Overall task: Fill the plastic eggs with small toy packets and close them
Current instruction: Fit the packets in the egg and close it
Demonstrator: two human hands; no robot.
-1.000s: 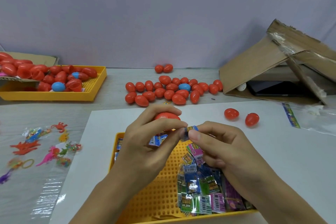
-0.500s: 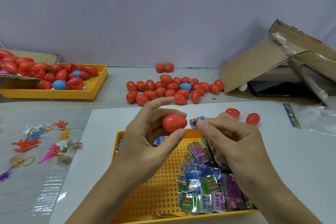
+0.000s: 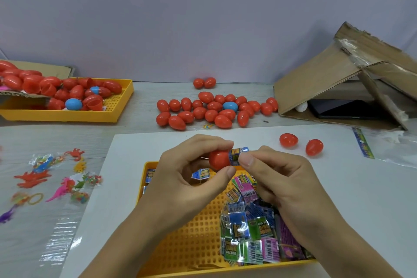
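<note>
**Packet now at the egg's open end**

Since half a second ago your right hand (image 3: 277, 178) has brought the packet (image 3: 238, 153) up against the egg (image 3: 218, 160); the two were then just apart and now touch. Your left hand (image 3: 189, 176) has kept its grip, and the egg has turned its open end toward the right.

Left hand: raised over the near tray (image 3: 194, 239), wrist at lower left, fingers curled over the top of the egg and the thumb under it. It holds the egg firmly between thumb and fingers.

Right hand: comes in from the lower right, thumb and forefinger pinching the packet at its right end, the other fingers curled below. Whether the packet's left end is already inside the egg, you cannot tell from this view.

Both items hang above the far edge of the near tray, which sits on a white sheet (image 3: 338, 198). A heap of packets (image 3: 250, 232) fills the tray's right half.

Writing: the packets carry barcodes and bold lettering, seen upside down; one appears to read "DINO", the rest is illegible.

Filled eggs (image 3: 214, 111) lie in a cluster further back, two more (image 3: 300, 143) on the sheet at right, and open shells in the far tray (image 3: 67, 117) at left.
</note>
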